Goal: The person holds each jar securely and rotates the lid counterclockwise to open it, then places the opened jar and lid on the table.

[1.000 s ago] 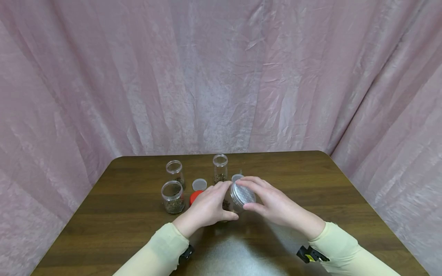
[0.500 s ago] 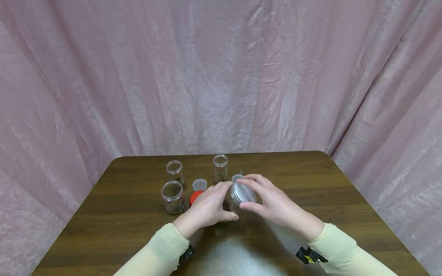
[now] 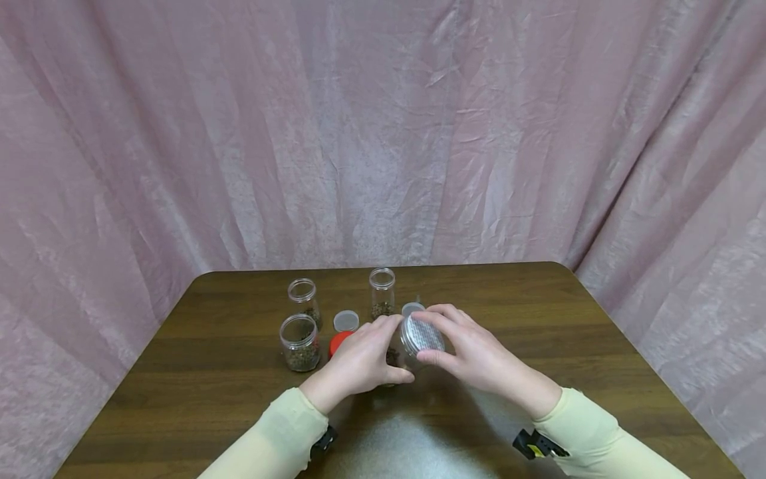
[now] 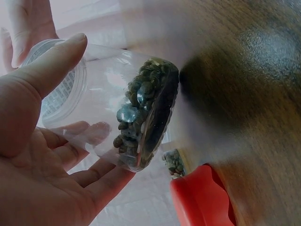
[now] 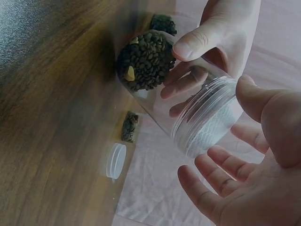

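Note:
My left hand (image 3: 362, 359) grips a clear jar (image 4: 101, 84) that leans over, its lidded top toward the right. Small dark brown-green pieces, like beans or pebbles, with a few shiny or yellow bits, lie in the jar's bottom. A clear lid (image 3: 422, 334) with a silvery patterned face sits on the jar's mouth. Around the lid's rim curl the thumb and fingers of my right hand (image 3: 473, 352). In the right wrist view, the thumb is at the rim and the other fingertips are by the opposite edge; how firmly they press cannot be told.
Left of the hands stand an open jar (image 3: 300, 349) and a narrower open jar (image 3: 304, 299). Farther back is a tall open jar (image 3: 382, 293). Two small grey lids (image 3: 346, 320) and a red scalloped object (image 4: 202, 195) are near my hands. A pink curtain (image 3: 383, 133) hangs behind the table.
My right thumb has shifted slightly left along the lid's edge and the fingers have moved a little. The left hand and the jar stay almost where they were.

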Demonstrator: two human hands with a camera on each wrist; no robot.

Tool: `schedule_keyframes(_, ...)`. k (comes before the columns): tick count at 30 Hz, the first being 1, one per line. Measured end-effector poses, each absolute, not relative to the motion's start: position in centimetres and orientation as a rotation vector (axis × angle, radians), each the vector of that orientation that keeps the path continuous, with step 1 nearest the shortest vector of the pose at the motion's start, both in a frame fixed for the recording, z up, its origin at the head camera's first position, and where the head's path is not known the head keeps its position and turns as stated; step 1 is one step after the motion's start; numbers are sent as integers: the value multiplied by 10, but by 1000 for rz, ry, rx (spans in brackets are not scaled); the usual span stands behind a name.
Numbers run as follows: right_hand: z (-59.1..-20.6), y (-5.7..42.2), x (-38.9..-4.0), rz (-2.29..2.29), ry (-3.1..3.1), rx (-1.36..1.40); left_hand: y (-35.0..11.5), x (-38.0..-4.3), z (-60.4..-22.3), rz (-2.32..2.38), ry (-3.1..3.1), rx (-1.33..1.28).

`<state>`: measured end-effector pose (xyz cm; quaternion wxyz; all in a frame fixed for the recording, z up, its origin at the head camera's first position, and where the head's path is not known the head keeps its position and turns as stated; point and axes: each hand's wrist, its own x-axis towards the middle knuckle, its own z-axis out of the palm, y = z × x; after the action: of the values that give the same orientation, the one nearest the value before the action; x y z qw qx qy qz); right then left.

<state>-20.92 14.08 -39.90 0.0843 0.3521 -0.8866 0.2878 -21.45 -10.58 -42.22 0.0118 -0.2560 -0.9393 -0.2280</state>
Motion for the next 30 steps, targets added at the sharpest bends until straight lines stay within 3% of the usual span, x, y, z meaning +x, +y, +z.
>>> schedule_keyframes(30,-399,146,-209,885,-2555,1266,-106,-216,-423,-730,-2940,-782)
